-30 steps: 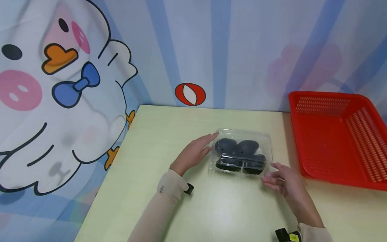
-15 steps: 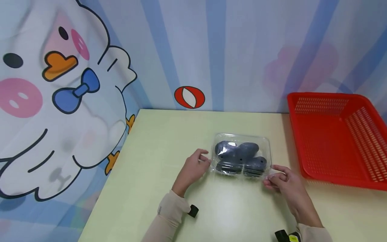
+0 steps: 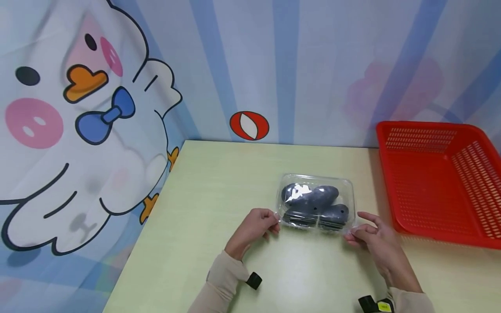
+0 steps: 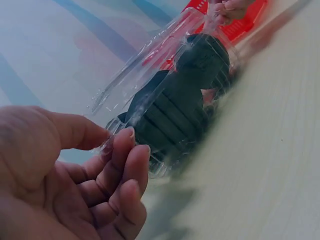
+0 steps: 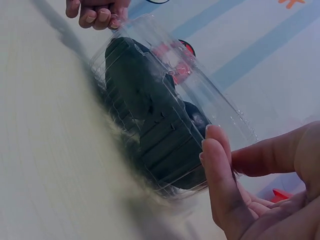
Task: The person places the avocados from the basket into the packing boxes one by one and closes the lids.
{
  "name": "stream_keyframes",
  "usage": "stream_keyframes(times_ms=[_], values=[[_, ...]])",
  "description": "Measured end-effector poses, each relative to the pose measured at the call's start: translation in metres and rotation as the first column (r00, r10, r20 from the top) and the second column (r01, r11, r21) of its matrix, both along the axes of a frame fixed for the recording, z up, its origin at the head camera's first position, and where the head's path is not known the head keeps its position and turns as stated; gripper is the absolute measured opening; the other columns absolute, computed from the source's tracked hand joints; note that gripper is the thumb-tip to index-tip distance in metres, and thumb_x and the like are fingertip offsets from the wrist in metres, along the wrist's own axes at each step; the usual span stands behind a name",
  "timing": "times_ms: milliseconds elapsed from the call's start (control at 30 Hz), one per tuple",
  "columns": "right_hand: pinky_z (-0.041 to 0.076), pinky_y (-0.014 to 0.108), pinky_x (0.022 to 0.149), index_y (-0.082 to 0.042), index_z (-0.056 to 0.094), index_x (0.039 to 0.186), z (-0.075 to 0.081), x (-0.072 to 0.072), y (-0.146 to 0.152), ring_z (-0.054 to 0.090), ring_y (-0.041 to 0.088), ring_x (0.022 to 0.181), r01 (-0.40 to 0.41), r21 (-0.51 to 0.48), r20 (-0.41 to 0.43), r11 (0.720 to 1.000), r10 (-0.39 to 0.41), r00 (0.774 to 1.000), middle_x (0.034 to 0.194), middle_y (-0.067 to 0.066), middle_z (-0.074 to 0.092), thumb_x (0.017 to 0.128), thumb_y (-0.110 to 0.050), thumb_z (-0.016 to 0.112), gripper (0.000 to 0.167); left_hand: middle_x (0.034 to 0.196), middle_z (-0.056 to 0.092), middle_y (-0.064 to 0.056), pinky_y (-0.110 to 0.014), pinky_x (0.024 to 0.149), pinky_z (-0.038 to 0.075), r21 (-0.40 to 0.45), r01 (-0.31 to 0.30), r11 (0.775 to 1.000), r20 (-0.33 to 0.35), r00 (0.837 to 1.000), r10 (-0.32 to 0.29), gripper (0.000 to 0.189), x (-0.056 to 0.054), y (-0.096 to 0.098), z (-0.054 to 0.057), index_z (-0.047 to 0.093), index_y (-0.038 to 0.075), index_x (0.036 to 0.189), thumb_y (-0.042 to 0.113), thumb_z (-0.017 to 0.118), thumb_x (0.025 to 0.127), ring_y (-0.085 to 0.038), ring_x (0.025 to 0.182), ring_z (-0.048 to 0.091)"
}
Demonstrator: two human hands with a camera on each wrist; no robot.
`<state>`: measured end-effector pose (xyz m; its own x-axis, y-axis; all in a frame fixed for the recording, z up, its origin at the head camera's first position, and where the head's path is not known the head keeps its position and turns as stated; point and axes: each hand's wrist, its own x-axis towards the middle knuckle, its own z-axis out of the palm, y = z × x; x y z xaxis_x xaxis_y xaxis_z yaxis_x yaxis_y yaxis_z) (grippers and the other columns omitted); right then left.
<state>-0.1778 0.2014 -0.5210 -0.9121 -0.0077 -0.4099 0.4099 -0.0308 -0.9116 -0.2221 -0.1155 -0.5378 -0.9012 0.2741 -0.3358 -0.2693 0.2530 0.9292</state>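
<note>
A clear plastic clamshell box (image 3: 346, 191) lies on the table in front of me, with several dark grey, smooth oval pieces (image 3: 326, 196) inside. Some pieces show small holes; I cannot tell what they are. At the box's front left corner, my left hand (image 3: 252, 230) pinches the rim between thumb and fingertips, as the left wrist view confirms on the plastic edge (image 4: 117, 125). My right hand (image 3: 379, 243) pinches the front right corner, its index finger extended in the head view. Whether the lid is fastened cannot be told.
A red plastic basket (image 3: 426, 182) with perforated walls stands to the right of the box. The pale table (image 3: 219, 182) ends at a blue striped backdrop (image 3: 313, 78) printed with a cartoon bird (image 3: 129, 148). Dark wrist devices (image 3: 254, 280) sit at both sleeves.
My left hand has come down from the box's upper left side to its front left corner and now pinches it. The right hand's fingers have closed on the front right corner.
</note>
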Motion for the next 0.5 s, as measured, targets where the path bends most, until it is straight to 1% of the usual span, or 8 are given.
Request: stream_keyframes(times_ms=[100, 200, 300, 367, 433, 500], values=[[0.059, 0.028, 0.078, 0.000, 0.016, 0.158, 0.0001, -0.0001, 0.0007, 0.075, 0.015, 0.083, -0.005, -0.017, 0.000, 1.000, 0.005, 1.000, 0.088, 0.001, 0.069, 0.101, -0.001, 0.055, 0.069, 0.076, 0.071, -0.004, -0.025, 0.056, 0.048, 0.017, -0.005, 1.000, -0.016, 1.000, 0.005, 0.027, 0.0013, -0.0001, -0.0002, 0.068, -0.007, 0.092, 0.016, 0.059, 0.103, -0.013, 0.069, 0.065], [0.059, 0.028, 0.079, 0.001, 0.016, 0.159, -0.0010, 0.0002, 0.0007, 0.075, 0.015, 0.083, -0.006, -0.014, -0.003, 1.000, 0.006, 1.000, 0.090, 0.002, 0.069, 0.101, -0.001, 0.055, 0.070, 0.074, 0.069, -0.003, -0.024, 0.056, 0.049, 0.055, -0.025, 0.998, -0.009, 1.000, 0.025, 0.025, 0.0023, 0.0016, -0.0027, 0.066, -0.006, 0.088, 0.013, 0.058, 0.103, -0.012, 0.067, 0.065], [0.059, 0.028, 0.079, 0.002, 0.016, 0.159, -0.0024, 0.0002, 0.0007, 0.076, 0.016, 0.084, 0.006, -0.031, -0.001, 1.000, -0.006, 1.000, 0.090, 0.002, 0.069, 0.101, -0.001, 0.056, 0.070, 0.072, 0.066, -0.003, -0.025, 0.059, 0.055, 0.127, -0.056, 0.990, 0.013, 0.998, 0.054, 0.022, 0.0033, 0.0054, -0.0046, 0.064, -0.007, 0.087, 0.006, 0.056, 0.102, -0.011, 0.064, 0.065], [0.059, 0.028, 0.079, 0.003, 0.017, 0.159, -0.0033, 0.0006, 0.0009, 0.076, 0.016, 0.084, 0.014, -0.051, -0.004, 0.999, -0.014, 1.000, 0.090, 0.002, 0.068, 0.102, 0.000, 0.055, 0.069, 0.071, 0.065, -0.003, -0.027, 0.063, 0.058, 0.174, -0.067, 0.982, 0.028, 0.998, 0.064, 0.020, 0.0037, 0.0069, -0.0056, 0.063, -0.011, 0.089, 0.003, 0.054, 0.101, -0.011, 0.063, 0.066], [0.059, 0.028, 0.079, 0.003, 0.019, 0.158, -0.0046, 0.0015, 0.0006, 0.076, 0.016, 0.084, 0.021, -0.064, -0.008, 0.998, -0.021, 1.000, 0.090, 0.002, 0.068, 0.102, 0.001, 0.055, 0.067, 0.072, 0.065, -0.005, -0.029, 0.066, 0.060, 0.203, -0.071, 0.977, 0.048, 0.997, 0.062, 0.020, 0.0047, 0.0062, -0.0059, 0.063, -0.014, 0.093, 0.002, 0.053, 0.101, -0.011, 0.063, 0.066], [0.059, 0.028, 0.079, 0.003, 0.020, 0.157, -0.0060, 0.0034, -0.0002, 0.076, 0.015, 0.084, 0.016, -0.049, -0.009, 0.999, -0.017, 1.000, 0.090, 0.001, 0.068, 0.102, 0.000, 0.055, 0.065, 0.073, 0.066, -0.005, -0.029, 0.065, 0.060, 0.192, -0.054, 0.980, 0.063, 0.997, 0.043, 0.021, 0.0062, 0.0030, -0.0052, 0.063, -0.015, 0.096, 0.004, 0.054, 0.101, -0.012, 0.064, 0.067]])
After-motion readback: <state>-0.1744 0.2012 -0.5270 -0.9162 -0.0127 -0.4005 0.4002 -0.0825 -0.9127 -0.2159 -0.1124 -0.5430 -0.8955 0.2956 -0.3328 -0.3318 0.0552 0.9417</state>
